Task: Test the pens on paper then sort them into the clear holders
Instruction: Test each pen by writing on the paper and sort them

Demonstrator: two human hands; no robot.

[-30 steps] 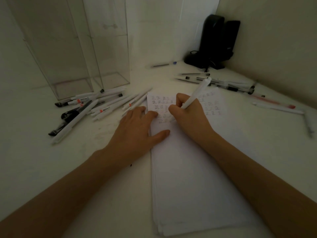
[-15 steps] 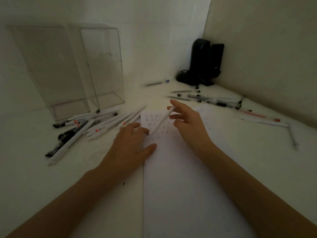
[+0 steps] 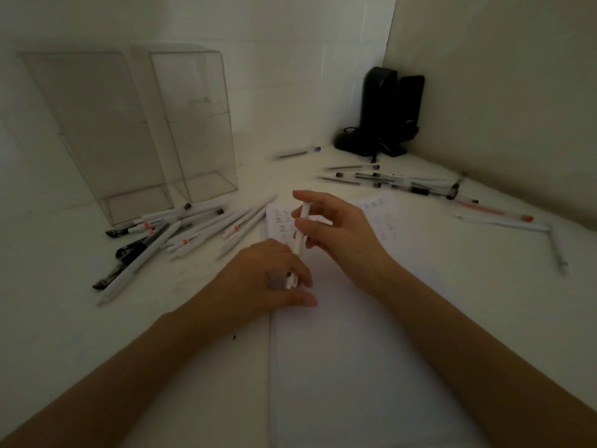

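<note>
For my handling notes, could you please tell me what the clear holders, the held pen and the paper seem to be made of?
The clear holders look like rigid plastic, perhaps acrylic: see-through walls, thin straight edges, faint sheen. The white pen, held in the right hand and left hand, looks like smooth matt plastic. The paper looks like matt white sheets bearing handwritten marks.

the left hand (image 3: 258,282) and right hand (image 3: 342,231) are bare, as are both forearms (image 3: 468,344) to the frame's edge.
</note>
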